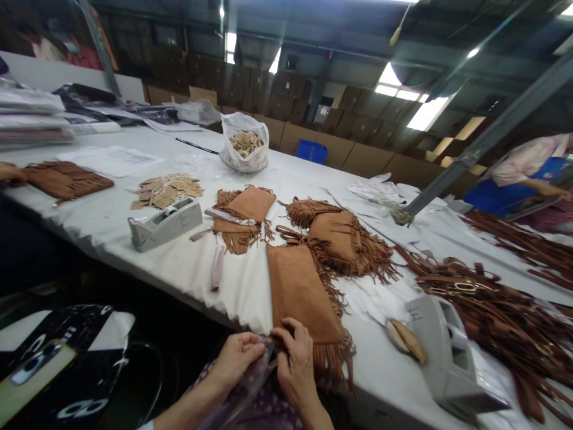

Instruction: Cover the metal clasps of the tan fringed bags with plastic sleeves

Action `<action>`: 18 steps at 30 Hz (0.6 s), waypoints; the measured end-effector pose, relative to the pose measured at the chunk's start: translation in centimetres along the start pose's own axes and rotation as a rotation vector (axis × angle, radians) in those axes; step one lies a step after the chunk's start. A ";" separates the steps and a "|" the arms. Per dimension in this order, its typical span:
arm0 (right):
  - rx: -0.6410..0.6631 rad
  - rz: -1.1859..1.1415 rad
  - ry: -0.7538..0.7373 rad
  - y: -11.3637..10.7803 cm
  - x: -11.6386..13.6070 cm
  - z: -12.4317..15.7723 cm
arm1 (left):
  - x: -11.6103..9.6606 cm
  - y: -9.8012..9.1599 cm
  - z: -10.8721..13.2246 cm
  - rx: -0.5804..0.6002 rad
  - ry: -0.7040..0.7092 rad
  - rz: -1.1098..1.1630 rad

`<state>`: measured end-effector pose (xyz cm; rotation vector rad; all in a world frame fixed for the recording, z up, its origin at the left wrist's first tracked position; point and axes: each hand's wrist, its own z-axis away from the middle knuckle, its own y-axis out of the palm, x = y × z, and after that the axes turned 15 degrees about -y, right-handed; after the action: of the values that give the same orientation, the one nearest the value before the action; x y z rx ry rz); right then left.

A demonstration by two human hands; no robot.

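Observation:
At the table's front edge, my left hand (239, 360) pinches a piece of clear plastic (264, 370), which hangs down over the lap. The fingers of my right hand (296, 365) are bent and closed on the other side of the same plastic. What lies inside the plastic is hard to make out. Just beyond my right hand lies a flat brown fringed bag (302, 286), its fringe spread to the right. Farther back are a pile of fringed bags (338, 236) and another fringed bag (250, 206) with plastic-wrapped strips (218, 263) on and beside it.
Grey tape dispensers stand at left (168, 224) and right (452, 352). Brown tags (168, 190) lie heaped near a plastic bag of tags (245, 144). Leather straps (483, 298) cover the right side. A co-worker's hand (12, 173) touches a bag at far left; another person (528, 167) stands right.

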<state>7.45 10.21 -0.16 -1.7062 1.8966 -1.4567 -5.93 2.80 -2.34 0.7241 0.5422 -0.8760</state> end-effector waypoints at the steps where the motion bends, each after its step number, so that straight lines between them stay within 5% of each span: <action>1: -0.001 -0.009 0.006 0.0 -0.1 -0.1 | 0.0 0.1 0.0 -0.008 -0.005 0.002; 10: 0.065 -0.060 0.055 -0.2 -0.3 -0.2 | 0.5 -0.7 1.1 -0.264 0.334 -0.369; 18: 0.070 -0.079 0.067 -0.1 -0.3 -0.1 | 0.7 0.1 0.6 -0.211 0.329 -0.209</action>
<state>7.59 10.57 -0.16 -1.7401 1.8066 -1.6095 -5.43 2.06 -2.44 0.6285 1.0022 -0.8808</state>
